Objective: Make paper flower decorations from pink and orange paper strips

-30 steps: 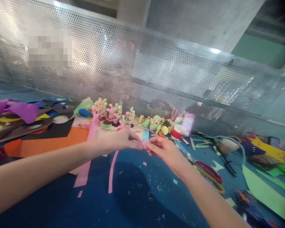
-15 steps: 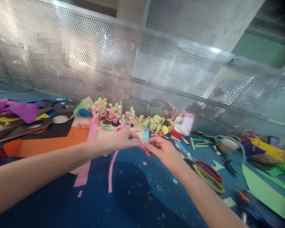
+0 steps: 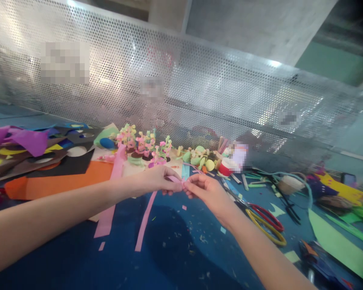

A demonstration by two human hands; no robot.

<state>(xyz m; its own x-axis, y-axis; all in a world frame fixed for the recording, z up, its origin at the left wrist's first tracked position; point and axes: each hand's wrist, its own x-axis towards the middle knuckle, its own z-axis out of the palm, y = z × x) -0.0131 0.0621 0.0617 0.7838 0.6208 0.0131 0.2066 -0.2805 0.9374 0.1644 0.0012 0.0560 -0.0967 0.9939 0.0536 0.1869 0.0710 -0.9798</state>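
My left hand (image 3: 161, 179) is closed in a pinch on a narrow pink paper strip (image 3: 146, 223), whose free tail hangs below the hand toward the blue tabletop. Facing it, my right hand (image 3: 202, 187) pinches the strip's other end, and the fingertips of both hands nearly meet. A small pink bit shows between those fingertips, its exact shape unclear. Beyond my hands stand small pink, green and yellow paper flower pieces (image 3: 161, 152). Just right of my right hand lie scissors (image 3: 268, 225) with one red and one yellow handle.
A perforated metal screen (image 3: 181, 92) rises behind the table. Orange sheet (image 3: 63, 181), black and purple scraps lie left, beside a wider pink strip (image 3: 107, 221). A red-and-white spool (image 3: 225, 167), green sheet (image 3: 339, 241) and a dark blue tool (image 3: 320, 262) are at right.
My left fingers have shifted slightly along the pink strip, and more of it shows between them. Its tail has swung a little and now slants more. My right hand stays nearly still.
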